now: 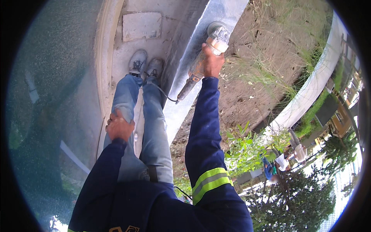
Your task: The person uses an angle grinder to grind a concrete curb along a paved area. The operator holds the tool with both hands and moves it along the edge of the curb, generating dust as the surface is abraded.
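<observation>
My right hand (213,62) is wrapped round the body of an angle grinder (198,65). The grinder's round disc (216,26) lies against the grey top of a low concrete wall (189,71). Its rear handle points back toward me, and a dark power cord (164,92) runs from there past my legs. At my left knee is my left hand (120,127), its fingers curled in against the blue jeans (154,127). Whether anything is inside those fingers is hidden.
My dusty shoes (138,62) stand on a narrow concrete strip beside the wall, with a square slab (142,26) ahead. A curb (103,58) and dark road lie left. Soil with grass (266,69) fills the right, bounded by a curved pale wall (295,106). People (284,162) are farther off.
</observation>
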A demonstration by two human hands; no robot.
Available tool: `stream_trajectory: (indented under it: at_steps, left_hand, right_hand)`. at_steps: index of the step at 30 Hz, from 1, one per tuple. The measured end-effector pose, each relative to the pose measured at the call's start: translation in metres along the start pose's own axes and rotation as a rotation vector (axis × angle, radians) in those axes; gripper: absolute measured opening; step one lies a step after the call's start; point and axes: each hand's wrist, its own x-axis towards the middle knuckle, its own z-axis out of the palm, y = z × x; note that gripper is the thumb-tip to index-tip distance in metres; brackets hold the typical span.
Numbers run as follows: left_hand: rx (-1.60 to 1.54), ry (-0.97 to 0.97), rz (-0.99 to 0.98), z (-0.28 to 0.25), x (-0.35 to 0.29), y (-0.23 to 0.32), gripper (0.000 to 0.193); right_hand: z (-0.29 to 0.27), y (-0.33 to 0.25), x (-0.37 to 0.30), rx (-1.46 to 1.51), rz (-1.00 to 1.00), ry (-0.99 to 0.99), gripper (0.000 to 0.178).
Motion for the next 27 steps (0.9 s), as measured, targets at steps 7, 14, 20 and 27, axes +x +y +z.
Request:
stream_trajectory:
  at_steps: [7,14,20,27]
  left_hand:
    - [-0.057,-0.047,-0.019,-0.005,0.001,-0.001,0.090]
    - [-0.022,-0.065,-0.016,-0.007,0.001,0.000,0.087]
    - [-0.034,-0.076,-0.029,-0.010,0.001,0.001,0.088]
    - [-0.049,-0.038,-0.012,-0.004,0.002,-0.002,0.090]
  right_hand:
    - [0.013,-0.001,-0.013,-0.081,0.019,-0.069,0.067]
    - [0.022,-0.019,0.026,-0.021,0.003,-0.018,0.063]
    - [0.009,-0.012,0.006,-0.057,-0.008,-0.007,0.062]
    - [0.027,-0.020,0.007,-0.080,-0.022,-0.036,0.060]
